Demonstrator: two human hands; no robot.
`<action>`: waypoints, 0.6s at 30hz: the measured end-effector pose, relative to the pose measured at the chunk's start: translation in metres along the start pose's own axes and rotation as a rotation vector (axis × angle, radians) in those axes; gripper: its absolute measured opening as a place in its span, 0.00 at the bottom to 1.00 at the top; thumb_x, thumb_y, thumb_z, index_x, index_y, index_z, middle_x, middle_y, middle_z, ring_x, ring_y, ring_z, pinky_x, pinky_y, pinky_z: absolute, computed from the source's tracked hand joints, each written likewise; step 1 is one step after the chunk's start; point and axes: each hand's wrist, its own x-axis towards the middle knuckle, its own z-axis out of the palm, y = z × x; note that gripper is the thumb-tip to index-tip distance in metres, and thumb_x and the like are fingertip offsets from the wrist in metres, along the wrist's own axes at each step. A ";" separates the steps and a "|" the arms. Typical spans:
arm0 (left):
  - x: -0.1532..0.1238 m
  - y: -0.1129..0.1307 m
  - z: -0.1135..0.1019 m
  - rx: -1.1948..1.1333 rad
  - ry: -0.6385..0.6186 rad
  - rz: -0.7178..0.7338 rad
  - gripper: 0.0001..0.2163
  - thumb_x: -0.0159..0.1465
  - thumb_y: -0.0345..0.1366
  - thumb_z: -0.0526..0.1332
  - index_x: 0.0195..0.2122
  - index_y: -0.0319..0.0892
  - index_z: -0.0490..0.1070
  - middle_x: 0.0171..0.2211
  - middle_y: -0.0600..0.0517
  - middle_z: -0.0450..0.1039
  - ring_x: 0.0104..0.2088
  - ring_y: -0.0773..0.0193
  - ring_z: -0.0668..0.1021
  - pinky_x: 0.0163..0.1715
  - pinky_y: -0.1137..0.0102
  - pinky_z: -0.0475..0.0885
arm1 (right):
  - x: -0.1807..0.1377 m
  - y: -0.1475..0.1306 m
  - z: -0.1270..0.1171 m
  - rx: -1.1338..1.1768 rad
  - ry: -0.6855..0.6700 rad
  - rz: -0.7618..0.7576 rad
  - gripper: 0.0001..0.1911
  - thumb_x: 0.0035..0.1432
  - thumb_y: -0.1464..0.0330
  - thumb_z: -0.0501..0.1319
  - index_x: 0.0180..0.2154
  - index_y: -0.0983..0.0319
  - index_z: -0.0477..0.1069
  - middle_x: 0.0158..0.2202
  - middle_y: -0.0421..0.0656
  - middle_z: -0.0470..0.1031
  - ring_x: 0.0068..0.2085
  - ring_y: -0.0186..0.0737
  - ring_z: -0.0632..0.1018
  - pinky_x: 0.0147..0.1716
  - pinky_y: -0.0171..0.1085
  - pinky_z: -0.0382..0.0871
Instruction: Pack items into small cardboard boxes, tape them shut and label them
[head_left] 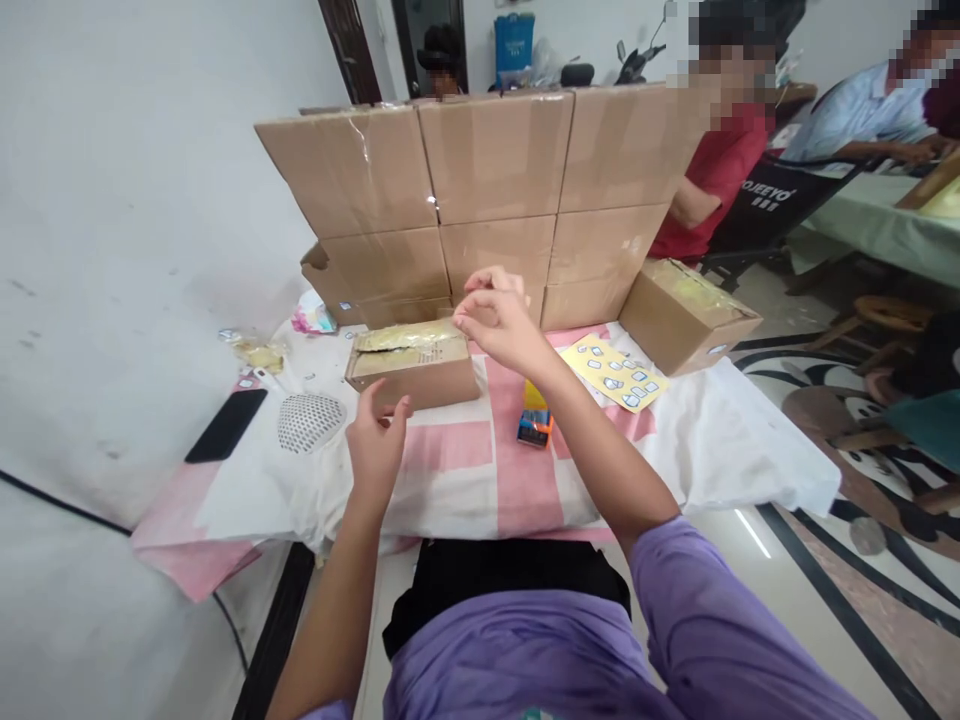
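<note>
My left hand (375, 440) hovers over the pink and white cloth (480, 470), just in front of a small cardboard box (412, 370) with torn tape on its top. Its fingers are loosely curled and apart, with nothing in them. My right hand (495, 315) is raised above the box's right end, the fingers bent together in a pinch. Whether anything sits between them is too small to tell. A small orange and blue object (534, 420) lies on the cloth under my right forearm.
A wall of stacked cardboard boxes (487, 200) stands behind, and another box (686, 315) sits at the right. A yellow sticker sheet (615, 372), a white mesh piece (309, 420) and a black phone (225, 425) lie on the cloth. Other people sit at the back right.
</note>
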 end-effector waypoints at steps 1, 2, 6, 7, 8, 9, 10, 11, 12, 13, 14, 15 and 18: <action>0.011 -0.005 0.000 0.058 0.086 0.114 0.23 0.68 0.47 0.63 0.61 0.41 0.70 0.38 0.46 0.82 0.31 0.60 0.79 0.36 0.65 0.74 | 0.015 0.008 0.005 -0.013 -0.065 0.048 0.10 0.63 0.62 0.66 0.33 0.61 0.80 0.51 0.43 0.70 0.61 0.55 0.65 0.64 0.62 0.52; 0.021 -0.008 0.001 0.112 0.144 0.246 0.23 0.69 0.47 0.62 0.60 0.41 0.71 0.44 0.43 0.81 0.38 0.57 0.81 0.42 0.62 0.75 | 0.028 0.016 0.014 -0.035 -0.152 0.101 0.10 0.61 0.61 0.67 0.33 0.61 0.80 0.49 0.43 0.72 0.60 0.54 0.66 0.63 0.61 0.55; 0.055 -0.011 0.016 0.347 0.007 0.643 0.22 0.68 0.45 0.63 0.61 0.45 0.74 0.59 0.43 0.77 0.55 0.47 0.76 0.57 0.53 0.68 | 0.058 0.037 0.066 -0.307 -0.378 0.274 0.05 0.59 0.67 0.67 0.33 0.61 0.81 0.48 0.47 0.75 0.57 0.55 0.69 0.59 0.56 0.64; 0.060 -0.011 0.021 0.404 -0.051 0.663 0.21 0.68 0.44 0.63 0.60 0.46 0.75 0.57 0.45 0.79 0.53 0.46 0.76 0.56 0.52 0.68 | 0.060 0.040 0.078 -0.395 -0.383 0.281 0.03 0.58 0.69 0.67 0.33 0.61 0.80 0.53 0.49 0.73 0.59 0.57 0.68 0.58 0.57 0.64; 0.064 -0.013 0.026 0.448 -0.089 0.661 0.19 0.68 0.42 0.63 0.59 0.47 0.76 0.55 0.47 0.80 0.51 0.46 0.76 0.54 0.53 0.68 | 0.061 0.043 0.086 -0.466 -0.369 0.270 0.03 0.57 0.70 0.68 0.35 0.61 0.80 0.59 0.51 0.70 0.61 0.60 0.67 0.59 0.58 0.63; 0.066 -0.014 0.029 0.472 -0.102 0.650 0.17 0.68 0.40 0.63 0.58 0.47 0.77 0.53 0.49 0.82 0.49 0.46 0.76 0.52 0.53 0.68 | 0.061 0.046 0.092 -0.512 -0.336 0.245 0.08 0.55 0.71 0.69 0.40 0.62 0.79 0.65 0.52 0.65 0.63 0.62 0.65 0.59 0.60 0.62; 0.066 -0.016 0.032 0.478 -0.100 0.643 0.16 0.68 0.38 0.62 0.57 0.47 0.78 0.52 0.50 0.82 0.47 0.47 0.76 0.51 0.54 0.68 | 0.060 0.048 0.094 -0.535 -0.289 0.221 0.17 0.53 0.71 0.71 0.46 0.61 0.78 0.69 0.53 0.59 0.65 0.64 0.63 0.60 0.62 0.61; 0.066 -0.017 0.034 0.471 -0.095 0.644 0.16 0.69 0.37 0.61 0.56 0.47 0.78 0.52 0.50 0.82 0.46 0.48 0.77 0.50 0.55 0.68 | 0.060 0.051 0.093 -0.542 -0.228 0.211 0.27 0.51 0.71 0.73 0.54 0.61 0.74 0.73 0.54 0.53 0.66 0.66 0.62 0.61 0.63 0.60; 0.064 -0.019 0.034 0.456 -0.088 0.652 0.15 0.69 0.36 0.61 0.56 0.47 0.78 0.52 0.50 0.82 0.46 0.49 0.77 0.50 0.56 0.69 | 0.058 0.055 0.088 -0.540 -0.154 0.219 0.35 0.50 0.71 0.74 0.60 0.60 0.70 0.74 0.55 0.50 0.66 0.67 0.61 0.61 0.64 0.60; 0.062 -0.021 0.035 0.438 -0.081 0.666 0.15 0.70 0.36 0.60 0.55 0.46 0.78 0.52 0.50 0.82 0.45 0.50 0.77 0.49 0.57 0.68 | 0.054 0.060 0.081 -0.526 -0.080 0.243 0.40 0.50 0.70 0.75 0.63 0.59 0.66 0.74 0.56 0.51 0.66 0.67 0.62 0.61 0.65 0.60; 0.059 -0.023 0.034 0.420 -0.069 0.684 0.14 0.70 0.36 0.60 0.55 0.46 0.78 0.52 0.50 0.82 0.46 0.51 0.78 0.49 0.57 0.68 | 0.047 0.065 0.070 -0.495 -0.020 0.274 0.39 0.52 0.68 0.74 0.64 0.59 0.65 0.72 0.57 0.56 0.65 0.66 0.65 0.60 0.64 0.61; 0.057 -0.025 0.034 0.403 -0.054 0.710 0.14 0.71 0.36 0.60 0.55 0.46 0.77 0.53 0.50 0.82 0.46 0.51 0.79 0.49 0.58 0.68 | 0.036 0.073 0.056 -0.441 0.016 0.300 0.33 0.55 0.67 0.72 0.61 0.60 0.68 0.68 0.56 0.63 0.62 0.63 0.69 0.59 0.62 0.64; 0.050 -0.035 0.032 0.354 0.017 0.811 0.15 0.70 0.34 0.62 0.56 0.46 0.77 0.53 0.48 0.82 0.47 0.52 0.81 0.47 0.59 0.67 | -0.024 0.099 -0.001 -0.249 0.082 0.265 0.11 0.63 0.65 0.63 0.47 0.61 0.76 0.50 0.49 0.78 0.51 0.50 0.78 0.54 0.50 0.70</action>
